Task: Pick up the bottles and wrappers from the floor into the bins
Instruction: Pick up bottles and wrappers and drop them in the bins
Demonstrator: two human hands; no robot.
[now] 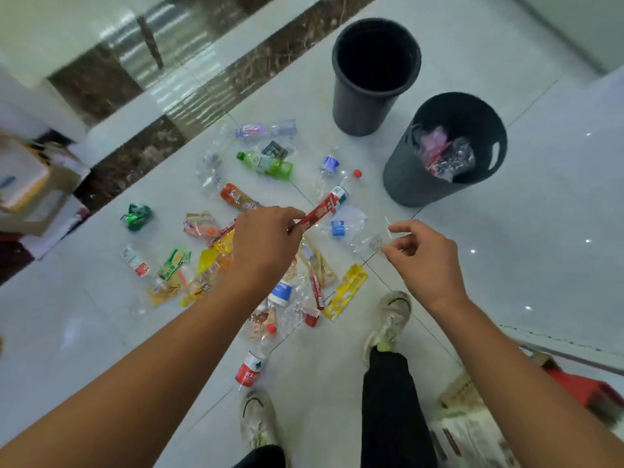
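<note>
The red stick wrapper (320,212) hangs slantwise above the litter in the middle of the floor (540,214), its long axis pointing up-right toward the part-filled bin (401,179). Your left grip (266,238) pinches its lower end; your right grip (422,258) pinches a clear wrapper (378,244).

Left hand (266,238) pinches a long red wrapper (320,211) by one end, the strip slanting up toward the bins. Right hand (418,251) pinches a small clear wrapper (378,243) between thumb and fingertips, a little apart from the left. Below them the white tiled floor (540,197) is strewn with litter. A green bottle (266,162) lies on its side near a clear bottle with a purple label (266,130). A yellow wrapper (347,290) lies just beside the right shoe (391,315), and a red-labelled bottle (250,369) lies just ahead of the left shoe (256,423). Beyond stand two dark bins near each other: the far bin (354,109) is black inside, while the near bin (408,177) holds crumpled pink and clear wrappers.
</note>
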